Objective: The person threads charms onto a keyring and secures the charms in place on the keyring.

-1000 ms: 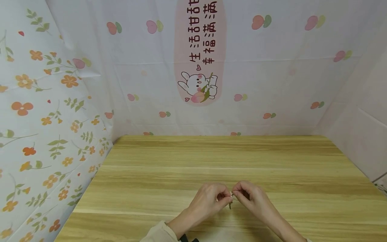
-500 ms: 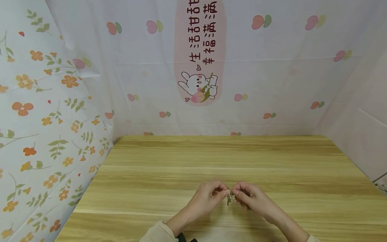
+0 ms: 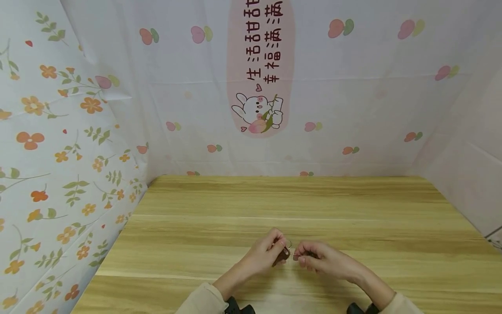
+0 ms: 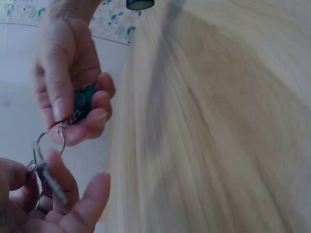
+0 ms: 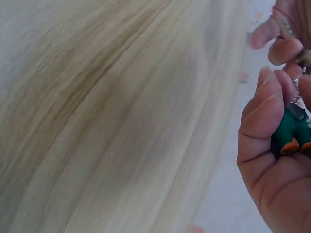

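Observation:
Both hands work on a small keychain just above the wooden table (image 3: pixel 219 226), near its front edge. My left hand (image 3: pixel 279 252) curls round a dark green charm (image 3: pixel 283 258) with orange bits. A short chain runs from the charm to a thin metal ring (image 3: pixel 289 243). My right hand (image 3: pixel 299 258) pinches the small key on that ring. In the left wrist view, the upper hand (image 4: pixel 73 114) grips the green charm (image 4: pixel 83 99), and the ring (image 4: pixel 48 141) hangs to the key (image 4: pixel 51 182) in the lower hand (image 4: pixel 53 204). In the right wrist view, the charm (image 5: pixel 290 136) shows inside curled fingers (image 5: pixel 262 111).
Patterned sheets wall the table in: floral at the left (image 3: pixel 59 152), a rabbit print at the back (image 3: pixel 259 109), plain at the right (image 3: pixel 470 174). Black wrist devices (image 3: pixel 235 307) show at the bottom edge.
Both hands have shifted slightly left and towards me. The charm hung loose between them before; now my left hand's fingers close round it, and the hands stand a little apart.

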A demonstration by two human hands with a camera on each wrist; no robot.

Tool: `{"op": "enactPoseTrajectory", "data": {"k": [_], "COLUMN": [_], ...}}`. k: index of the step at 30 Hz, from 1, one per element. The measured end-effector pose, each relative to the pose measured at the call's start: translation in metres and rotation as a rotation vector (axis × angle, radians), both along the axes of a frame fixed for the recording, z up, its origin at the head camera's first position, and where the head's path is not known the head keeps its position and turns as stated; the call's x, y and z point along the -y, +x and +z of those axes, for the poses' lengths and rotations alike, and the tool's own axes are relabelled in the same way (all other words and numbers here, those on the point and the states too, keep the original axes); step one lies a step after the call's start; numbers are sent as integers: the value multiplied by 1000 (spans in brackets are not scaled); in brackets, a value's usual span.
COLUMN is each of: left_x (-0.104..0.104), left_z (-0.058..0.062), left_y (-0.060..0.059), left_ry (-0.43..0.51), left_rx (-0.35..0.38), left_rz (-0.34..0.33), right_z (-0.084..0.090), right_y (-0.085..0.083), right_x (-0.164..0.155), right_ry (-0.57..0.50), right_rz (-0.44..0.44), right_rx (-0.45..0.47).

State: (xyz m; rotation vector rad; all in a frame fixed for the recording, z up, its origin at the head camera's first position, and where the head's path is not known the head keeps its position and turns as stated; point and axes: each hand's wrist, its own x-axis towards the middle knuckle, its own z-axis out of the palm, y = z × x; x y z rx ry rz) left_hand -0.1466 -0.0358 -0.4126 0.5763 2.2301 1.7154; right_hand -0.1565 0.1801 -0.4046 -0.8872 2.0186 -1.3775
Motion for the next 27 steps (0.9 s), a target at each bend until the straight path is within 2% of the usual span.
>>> {"op": "enactPoseTrajectory", "data": {"k": [3, 5, 9, 11, 13, 15, 20, 24, 27], "left_x": [2, 5, 11, 13, 15, 17, 19, 20, 20], "left_z": [0, 0, -1, -3, -6, -8, -13, -16, -19], "left_y": [-2, -4, -9, -11, -12, -14, -16, -16, -16], "left_ry": [9, -16, -116, -174, -235, -294, -397, -462, -509], "left_rx": [46, 64, 64, 43, 5, -40, -137, -181, -209], "left_rz": [30, 33, 12, 2, -2, 1, 12, 23, 38], "right_z": [-1, -3, -6, -9, -11, -14, -19, -24, -27], "right_y": [-1, -2, -1, 1, 3, 4, 4, 4, 5], "right_x": [1, 3, 8, 10, 11, 12, 15, 19, 22], "right_ry": [49, 105, 279, 372, 436, 480, 546, 584, 624], "right_rz": [-17, -44, -101, -127, -140, -149, -154, -123, -118], "right_rx": [-67, -162, -478, -634, -746, -807, -893, -959, -976]}}
